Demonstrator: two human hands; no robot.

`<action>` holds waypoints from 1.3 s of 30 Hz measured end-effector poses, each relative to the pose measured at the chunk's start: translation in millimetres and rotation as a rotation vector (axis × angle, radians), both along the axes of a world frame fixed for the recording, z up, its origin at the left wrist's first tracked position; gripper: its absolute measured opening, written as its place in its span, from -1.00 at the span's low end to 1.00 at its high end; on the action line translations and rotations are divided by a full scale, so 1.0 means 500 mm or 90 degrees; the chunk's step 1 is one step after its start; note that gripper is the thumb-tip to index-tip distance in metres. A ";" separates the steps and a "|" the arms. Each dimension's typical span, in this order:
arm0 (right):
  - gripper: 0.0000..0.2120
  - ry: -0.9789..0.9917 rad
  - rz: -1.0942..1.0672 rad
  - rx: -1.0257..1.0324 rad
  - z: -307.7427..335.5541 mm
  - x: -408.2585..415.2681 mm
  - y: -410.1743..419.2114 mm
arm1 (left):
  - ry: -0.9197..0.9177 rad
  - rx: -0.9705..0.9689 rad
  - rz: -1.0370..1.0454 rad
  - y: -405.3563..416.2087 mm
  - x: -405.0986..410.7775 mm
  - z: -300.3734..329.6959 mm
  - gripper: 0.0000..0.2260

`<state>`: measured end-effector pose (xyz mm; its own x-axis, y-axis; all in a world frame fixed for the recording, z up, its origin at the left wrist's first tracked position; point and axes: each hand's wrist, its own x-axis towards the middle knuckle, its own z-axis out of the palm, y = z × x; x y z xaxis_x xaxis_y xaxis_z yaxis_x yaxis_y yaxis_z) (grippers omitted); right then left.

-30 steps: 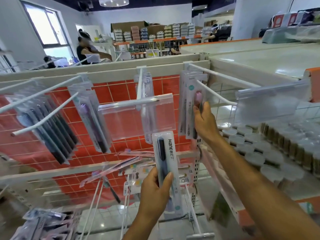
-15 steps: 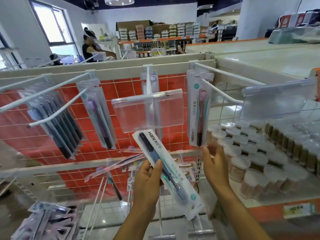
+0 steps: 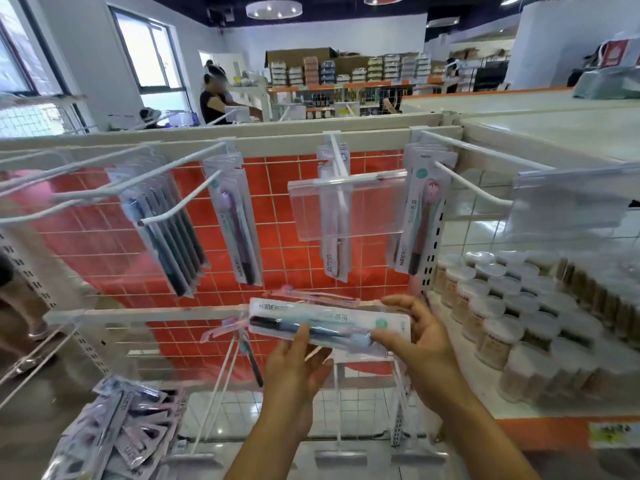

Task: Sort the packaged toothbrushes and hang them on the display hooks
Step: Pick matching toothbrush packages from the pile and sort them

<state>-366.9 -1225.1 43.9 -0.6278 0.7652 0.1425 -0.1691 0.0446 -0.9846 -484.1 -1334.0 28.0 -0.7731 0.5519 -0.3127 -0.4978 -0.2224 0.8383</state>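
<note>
Item: packaged toothbrush (image 3: 329, 327), dark-handled, in a clear blister on a white card, held low in front of the rack and level with the lower crossbar (image 3: 145, 315). Long axis: lying roughly horizontal, left to right, with the printed brand end at the left and the round teal mark near the right end; the hang-hole end cannot be made out for certain, though it is probably the right end, under the fingers. Left hand (image 3: 294, 372): below the pack, palm up, thumb laid over the front near the middle and fingers curled behind, so it grips the pack from underneath. Right hand (image 3: 419, 337): at the pack's right end, thumb on the front face and fingers wrapped round the end and top edge, pinching it. Both hands are in contact; the right one has the end that must lead. Hooks: the white display hooks stand above the pack and project toward the viewer. The far-left hook (image 3: 104, 192) carries dark-handled packs (image 3: 169, 237) that look like the match; a purple pack (image 3: 239, 230) hangs next, then packs behind a clear label holder (image 3: 349, 206), then a pink-bristled pack (image 3: 422, 216) at the right. Judgement: the pack lies crosswise to the hanging packs, so it needs turning upright, hole end up, and carrying up and to the left. Stock remaining: loose packs (image 3: 114, 434) heaped at lower left.
</note>
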 end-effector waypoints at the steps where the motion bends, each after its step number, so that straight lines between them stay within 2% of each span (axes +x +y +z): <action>1: -0.72 0.002 -0.016 0.020 0.010 -0.006 -0.005 | -0.018 -0.018 0.004 -0.007 -0.003 -0.005 -0.79; 5: -0.92 0.026 -0.067 0.088 0.038 -0.037 -0.035 | -0.061 -0.069 0.006 -0.034 -0.007 -0.011 -0.74; 8: -0.95 0.069 -0.059 0.102 0.052 -0.061 -0.060 | -0.058 -0.086 0.020 -0.052 -0.016 -0.015 -0.78; 10: -0.91 0.110 -0.047 0.095 0.061 -0.079 -0.076 | 0.023 -0.118 0.050 -0.063 -0.028 -0.022 -0.77; 13: -0.86 0.143 -0.042 0.042 0.074 -0.110 -0.101 | 0.207 -0.175 0.093 -0.085 -0.042 -0.021 -0.73; 18: -0.86 0.155 -0.029 0.011 0.094 -0.171 -0.150 | 0.413 -0.204 0.108 -0.134 -0.065 -0.005 -0.85; 24: -0.90 0.165 0.022 -0.020 0.115 -0.236 -0.219 | 0.569 -0.166 0.065 -0.191 -0.109 0.028 -0.93; 31: -0.79 0.138 0.086 -0.022 0.126 -0.301 -0.278 | 0.568 -0.098 0.048 -0.240 -0.170 0.055 -0.78; 34: -0.69 0.130 0.122 -0.033 0.130 -0.318 -0.296 | 0.517 -0.073 0.065 -0.258 -0.189 0.061 -0.73; 39: -0.72 0.101 0.131 0.001 0.129 -0.336 -0.322 | 0.446 -0.035 0.062 -0.281 -0.226 0.072 -0.77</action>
<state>-535.1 -1386.2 108.4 -0.7397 0.6238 0.2523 -0.3271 -0.0056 -0.9450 -597.1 -1474.5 63.8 -0.8478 0.4671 0.2509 0.1829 -0.1866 0.9653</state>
